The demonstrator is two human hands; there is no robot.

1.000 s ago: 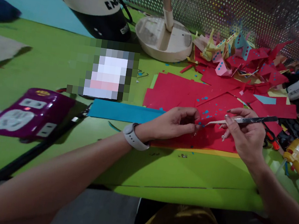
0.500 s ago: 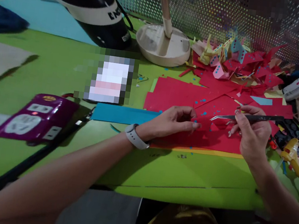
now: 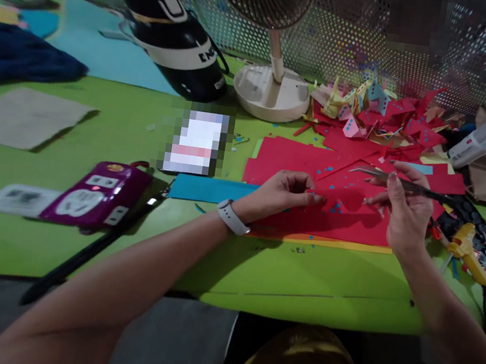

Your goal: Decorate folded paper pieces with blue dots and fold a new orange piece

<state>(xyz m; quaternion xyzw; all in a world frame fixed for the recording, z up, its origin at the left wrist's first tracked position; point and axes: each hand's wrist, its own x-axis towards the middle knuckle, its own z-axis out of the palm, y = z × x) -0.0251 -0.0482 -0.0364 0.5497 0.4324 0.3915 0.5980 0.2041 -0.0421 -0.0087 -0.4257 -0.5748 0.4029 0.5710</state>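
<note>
My left hand rests on the red paper sheets, fingers curled and pinched over a small red piece that I can barely make out. My right hand holds metal tweezers in a pinch grip, their tips pointing left above the red paper. Small blue dots lie scattered on the red paper between both hands. A white watch sits on my left wrist.
A blue paper strip lies left of my left hand. A purple power strip, a desk fan base, a black bottle, folded dotted paper shapes, a yellow glue gun and a perforated screen surround the green table.
The tweezers rose and moved away from my left fingertips toward the right. The camera tilted up, showing more of the fan and screen.
</note>
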